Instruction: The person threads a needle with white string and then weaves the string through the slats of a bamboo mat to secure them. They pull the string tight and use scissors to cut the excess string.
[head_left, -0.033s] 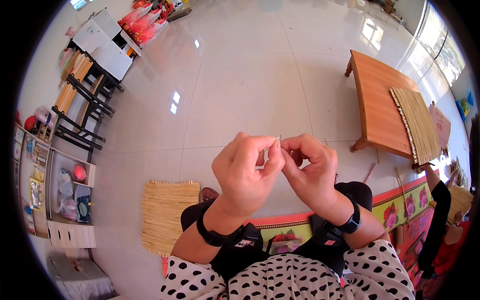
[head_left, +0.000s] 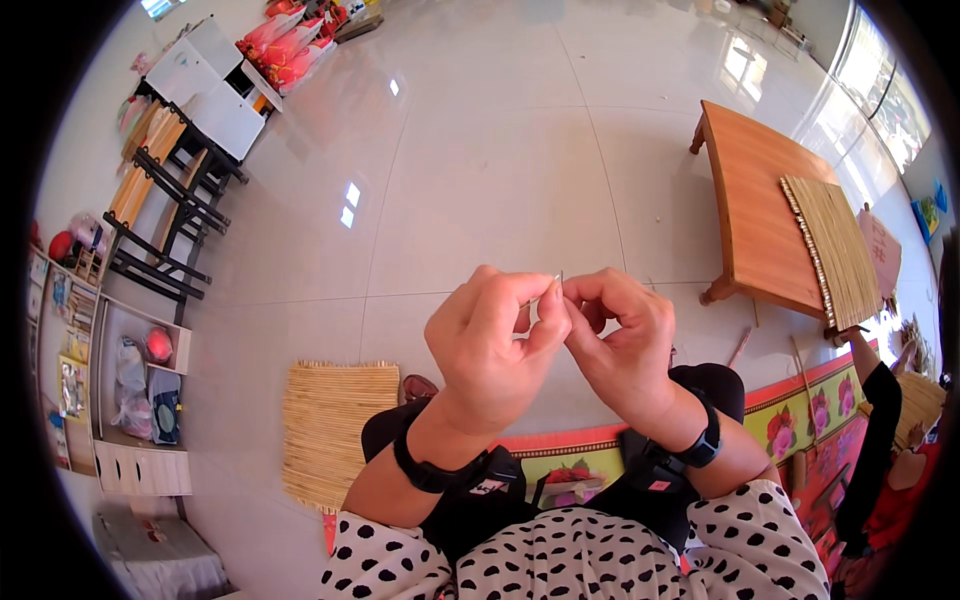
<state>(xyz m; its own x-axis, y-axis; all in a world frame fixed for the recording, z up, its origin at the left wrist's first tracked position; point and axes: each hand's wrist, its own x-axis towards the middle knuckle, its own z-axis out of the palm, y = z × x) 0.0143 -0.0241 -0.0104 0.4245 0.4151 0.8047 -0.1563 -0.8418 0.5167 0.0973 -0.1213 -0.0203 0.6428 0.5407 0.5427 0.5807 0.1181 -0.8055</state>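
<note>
My left hand [head_left: 492, 325] and my right hand [head_left: 625, 335] meet in front of me above the floor, fingertips almost touching. Between right thumb and forefinger stands a thin needle-like piece [head_left: 562, 276], its upper tip just showing. The left thumb and forefinger are pinched together right beside it. Whatever they hold is too small to make out. Dark bands circle both wrists. Left of my knees, a mat of straw-coloured stalks [head_left: 335, 430] lies on the floor.
At the right stands a low wooden table [head_left: 760, 200] with another stalk mat [head_left: 835, 245] on it. A co-worker's arm [head_left: 870, 410] reaches toward that mat's near end. Flowered cloth [head_left: 570, 470] runs under my legs. Shelves [head_left: 140, 420] and stacked black-legged furniture [head_left: 165, 215] line the left.
</note>
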